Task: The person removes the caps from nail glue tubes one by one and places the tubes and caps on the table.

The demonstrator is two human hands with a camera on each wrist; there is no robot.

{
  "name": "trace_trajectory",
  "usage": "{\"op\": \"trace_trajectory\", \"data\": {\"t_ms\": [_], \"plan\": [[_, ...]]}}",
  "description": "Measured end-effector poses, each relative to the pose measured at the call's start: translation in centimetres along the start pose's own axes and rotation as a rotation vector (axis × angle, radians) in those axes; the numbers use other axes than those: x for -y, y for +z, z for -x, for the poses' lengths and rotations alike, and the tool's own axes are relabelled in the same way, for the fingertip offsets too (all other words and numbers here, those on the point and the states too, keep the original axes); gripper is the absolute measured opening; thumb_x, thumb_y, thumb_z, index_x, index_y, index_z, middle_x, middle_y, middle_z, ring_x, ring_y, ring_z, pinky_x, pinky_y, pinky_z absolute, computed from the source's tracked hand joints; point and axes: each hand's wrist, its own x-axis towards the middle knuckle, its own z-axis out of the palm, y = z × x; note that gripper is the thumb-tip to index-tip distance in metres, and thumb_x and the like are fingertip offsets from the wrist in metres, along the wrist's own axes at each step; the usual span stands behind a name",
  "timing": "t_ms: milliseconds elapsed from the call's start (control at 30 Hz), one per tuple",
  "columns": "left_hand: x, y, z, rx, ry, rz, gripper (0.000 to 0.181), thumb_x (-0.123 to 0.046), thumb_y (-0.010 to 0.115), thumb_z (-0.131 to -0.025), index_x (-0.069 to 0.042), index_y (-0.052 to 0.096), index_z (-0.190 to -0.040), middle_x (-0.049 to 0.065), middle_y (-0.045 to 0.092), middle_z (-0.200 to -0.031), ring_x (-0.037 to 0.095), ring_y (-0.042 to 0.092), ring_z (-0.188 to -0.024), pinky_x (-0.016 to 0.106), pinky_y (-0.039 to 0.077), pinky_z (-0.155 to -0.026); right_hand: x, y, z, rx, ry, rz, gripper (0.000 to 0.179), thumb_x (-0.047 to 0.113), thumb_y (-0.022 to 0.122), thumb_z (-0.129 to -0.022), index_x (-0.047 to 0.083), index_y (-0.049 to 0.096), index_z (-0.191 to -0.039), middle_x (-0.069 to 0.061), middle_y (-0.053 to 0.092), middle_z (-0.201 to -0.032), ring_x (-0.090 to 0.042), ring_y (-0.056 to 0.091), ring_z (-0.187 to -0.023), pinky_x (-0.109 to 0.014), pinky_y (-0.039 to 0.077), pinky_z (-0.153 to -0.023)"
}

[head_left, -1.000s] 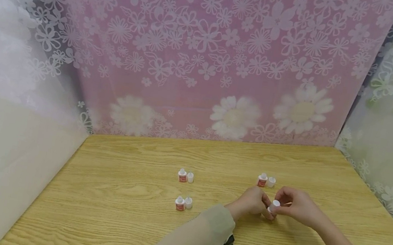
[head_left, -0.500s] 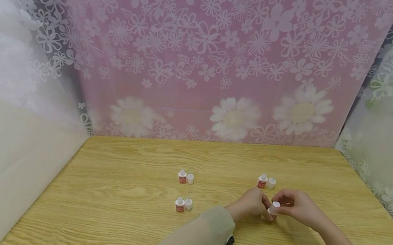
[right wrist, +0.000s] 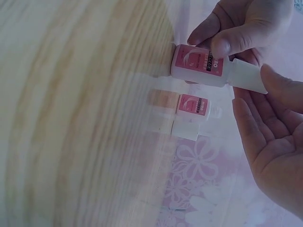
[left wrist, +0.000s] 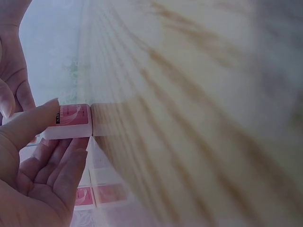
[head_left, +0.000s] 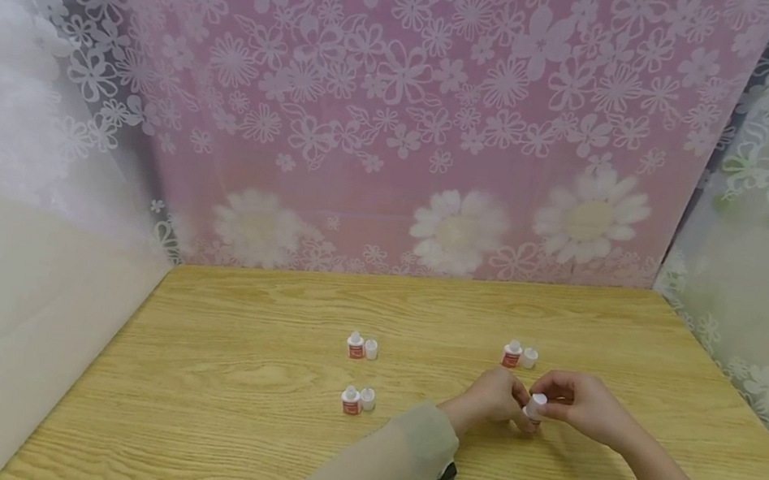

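Observation:
My left hand (head_left: 497,395) pinches the body of a small white nail glue bottle (right wrist: 199,66) with a red label, between thumb and fingers. The bottle stands upright on the wooden table, its base at the tabletop. At its top, my right hand (head_left: 588,406) pinches the white cap (right wrist: 247,75) between thumb and fingers. The cap sits on the bottle's neck; how tightly, I cannot tell. Just behind the hands, another nail glue bottle (head_left: 512,355) stands uncapped, its loose white cap (head_left: 529,359) beside it on the right.
To the left, two more uncapped bottles stand on the table (head_left: 220,414), one far (head_left: 356,346) and one nearer (head_left: 350,401). Each has a white cap close on its right. A pink flowered sheet (head_left: 388,109) hangs at the back, with pale sheets along both sides.

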Motion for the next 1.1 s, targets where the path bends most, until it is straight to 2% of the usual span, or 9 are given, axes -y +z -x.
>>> {"op": "trace_trajectory", "data": {"t_ms": [167, 333, 533, 700, 900, 1100], "plan": [[0.02, -0.09, 0.10, 0.005, 0.034, 0.000, 0.016, -0.016, 0.081, -0.062, -0.011, 0.067, -0.067, -0.010, 0.056, -0.060, 0.004, 0.043, -0.056, 0.020, 0.037, -0.049, 0.06, -0.04, 0.01, 0.003, 0.003, -0.002, 0.017, 0.007, 0.063, -0.081, 0.000, 0.060, -0.096, -0.011, 0.060, -0.094, -0.012, 0.058, -0.084, -0.026, 0.048, -0.065], [0.04, -0.07, 0.07, 0.000, 0.041, 0.011, 0.017, -0.015, 0.081, -0.062, -0.011, 0.065, -0.066, -0.010, 0.055, -0.060, 0.005, 0.042, -0.056, 0.020, 0.035, -0.049, 0.05, -0.04, 0.06, -0.003, -0.011, 0.025, 0.016, 0.007, 0.063, -0.081, 0.001, 0.060, -0.095, -0.010, 0.060, -0.094, -0.013, 0.058, -0.085, -0.026, 0.048, -0.065], [-0.04, -0.07, 0.13, -0.016, 0.033, 0.013, 0.015, -0.016, 0.082, -0.061, -0.012, 0.067, -0.062, -0.011, 0.055, -0.057, 0.005, 0.039, -0.055, 0.020, 0.033, -0.048, 0.22, 0.11, 0.15, -0.045, 0.001, 0.082, 0.020, 0.014, 0.066, -0.079, 0.002, 0.059, -0.094, -0.006, 0.060, -0.091, -0.014, 0.057, -0.083, -0.029, 0.047, -0.068], [-0.09, -0.09, 0.22, -0.031, 0.031, -0.001, 0.014, -0.017, 0.082, -0.061, -0.013, 0.069, -0.060, -0.012, 0.055, -0.054, 0.004, 0.038, -0.055, 0.019, 0.032, -0.049, 0.47, 0.34, 0.12, -0.098, 0.027, 0.143, 0.026, 0.024, 0.070, -0.076, 0.005, 0.057, -0.089, -0.002, 0.057, -0.083, -0.013, 0.055, -0.077, -0.027, 0.046, -0.064], [-0.10, -0.02, 0.16, -0.040, 0.016, -0.033, 0.014, -0.019, 0.082, -0.060, -0.014, 0.069, -0.061, -0.013, 0.055, -0.054, 0.003, 0.038, -0.056, 0.019, 0.032, -0.051, 0.41, 0.57, 0.10, -0.128, 0.030, 0.176, 0.022, 0.024, 0.071, -0.075, 0.008, 0.056, -0.080, 0.001, 0.055, -0.074, -0.009, 0.055, -0.070, -0.026, 0.044, -0.057], [-0.15, 0.01, 0.16, -0.035, -0.008, 0.001, 0.014, -0.019, 0.082, -0.060, -0.012, 0.069, -0.061, -0.011, 0.056, -0.056, 0.004, 0.037, -0.057, 0.020, 0.032, -0.052, 0.41, 0.54, 0.07, -0.124, 0.019, 0.175, 0.018, 0.022, 0.069, -0.077, 0.008, 0.058, -0.081, 0.001, 0.056, -0.075, -0.008, 0.055, -0.070, -0.026, 0.045, -0.058]]}}
